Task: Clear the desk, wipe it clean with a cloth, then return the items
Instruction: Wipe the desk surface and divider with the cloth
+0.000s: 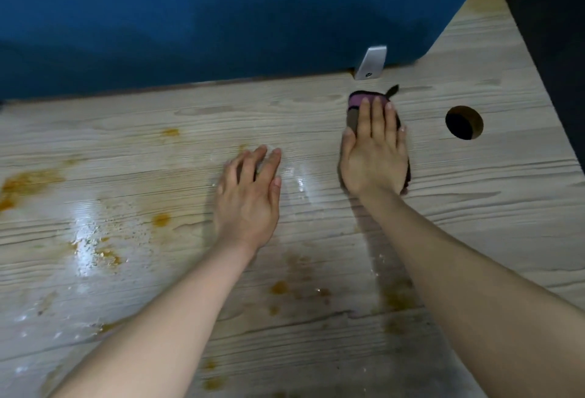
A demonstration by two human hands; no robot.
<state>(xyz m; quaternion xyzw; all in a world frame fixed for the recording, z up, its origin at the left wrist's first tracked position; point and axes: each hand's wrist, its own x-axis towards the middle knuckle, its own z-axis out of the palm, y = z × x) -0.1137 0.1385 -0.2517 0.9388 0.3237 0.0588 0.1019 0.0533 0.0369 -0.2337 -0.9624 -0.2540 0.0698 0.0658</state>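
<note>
The wooden desk [474,207] fills the view, streaked with orange stains [28,180] and wet patches on its left and near side. My right hand [373,150] lies flat, fingers straight, pressing a dark brown and pink cloth [359,100] onto the desk near the back edge. Most of the cloth is hidden under the palm; a pink end and a dark corner stick out beyond the fingertips. My left hand [250,195] rests flat on the desk to the left of it, fingers spread, holding nothing.
A blue partition [221,17] runs along the desk's back edge, fixed by a metal bracket [370,63] just behind the cloth. A round cable hole [464,122] sits right of my right hand. A dark panel [550,33] bounds the right side.
</note>
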